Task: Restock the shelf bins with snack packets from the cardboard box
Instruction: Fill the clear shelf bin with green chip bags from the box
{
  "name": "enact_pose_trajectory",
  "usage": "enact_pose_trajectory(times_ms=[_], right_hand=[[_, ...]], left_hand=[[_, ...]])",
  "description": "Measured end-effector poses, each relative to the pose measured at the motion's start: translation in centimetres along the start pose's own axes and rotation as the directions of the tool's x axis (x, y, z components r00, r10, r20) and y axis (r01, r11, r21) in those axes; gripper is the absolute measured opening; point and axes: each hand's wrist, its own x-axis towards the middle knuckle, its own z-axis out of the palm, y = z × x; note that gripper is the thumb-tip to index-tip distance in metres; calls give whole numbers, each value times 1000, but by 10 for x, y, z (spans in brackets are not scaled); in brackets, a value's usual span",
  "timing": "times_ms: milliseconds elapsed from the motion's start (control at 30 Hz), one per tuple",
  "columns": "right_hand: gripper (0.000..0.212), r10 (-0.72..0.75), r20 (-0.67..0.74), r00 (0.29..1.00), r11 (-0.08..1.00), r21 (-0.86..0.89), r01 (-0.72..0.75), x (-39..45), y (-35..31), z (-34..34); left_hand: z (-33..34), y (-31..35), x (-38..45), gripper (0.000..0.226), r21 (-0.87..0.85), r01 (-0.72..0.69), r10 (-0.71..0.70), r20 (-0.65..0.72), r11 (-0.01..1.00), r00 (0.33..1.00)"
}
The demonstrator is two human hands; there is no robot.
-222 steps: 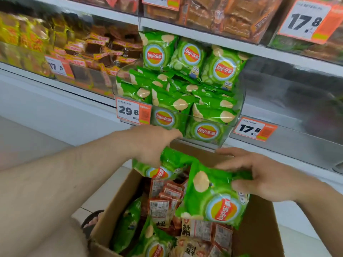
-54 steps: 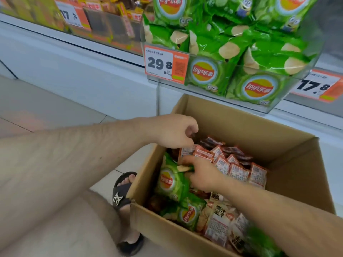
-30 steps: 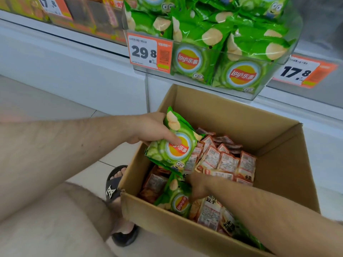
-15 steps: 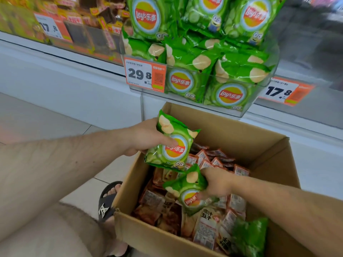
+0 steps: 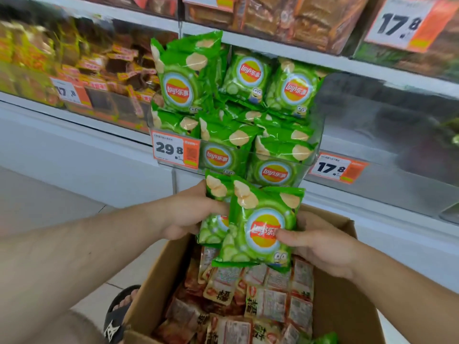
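Two green chip packets hang side by side above the cardboard box [image 5: 347,309]. My left hand [image 5: 188,214] grips the rear green packet [image 5: 213,192] by its left edge. The front green packet [image 5: 260,227] overlaps it, and my right hand [image 5: 320,244] holds it with the thumb across its logo. Both packets sit just below the clear shelf bin [image 5: 315,155], which is heaped with the same green chip packets [image 5: 248,78]. Red and white snack packets [image 5: 265,299] fill the box beneath my hands.
An orange price tag 29.8 [image 5: 175,150] is fixed on the bin's front, and a 17.8 tag [image 5: 335,168] hangs to its right. Left of the bin stands a bin of brown and yellow snacks [image 5: 104,70]. My sandalled foot [image 5: 119,316] is beside the box.
Both hands have risen out of the box, each with a green packet, and come together below the bin. The view has tilted up toward the shelf.
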Motion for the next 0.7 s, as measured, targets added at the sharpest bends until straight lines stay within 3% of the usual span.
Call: enact_pose_trajectory(times_ms=[133,233,300,367,433,600,700], right_hand=[[84,-73,-68,995,996,53,77,3,-8,12],[66,-99,-184,978,988,100,119,3,-19,15],[78,-128,-217,968,977,139,161,3,-29,16],[103,-176,-212,961,957,193,218,4,-39,16],[113,-211,-212,954,936,237,260,6,-49,18],[111,-265,-261,928,927,198,320,9,-76,22],[96,-297,-256,920,931,139,339,15,-97,24]], left_hand=[[6,12,-2,70,-127,-14,16,14,992,1000],[0,28,-8,83,-250,-92,122,104,964,987],[-1,40,-13,99,-238,-167,203,140,957,969],[3,50,-15,113,-135,-219,237,131,966,963],[9,58,-14,122,-30,-238,239,115,971,964],[21,83,-10,76,-138,-310,310,-25,941,950],[22,97,-7,74,-168,-368,353,-115,914,929]])
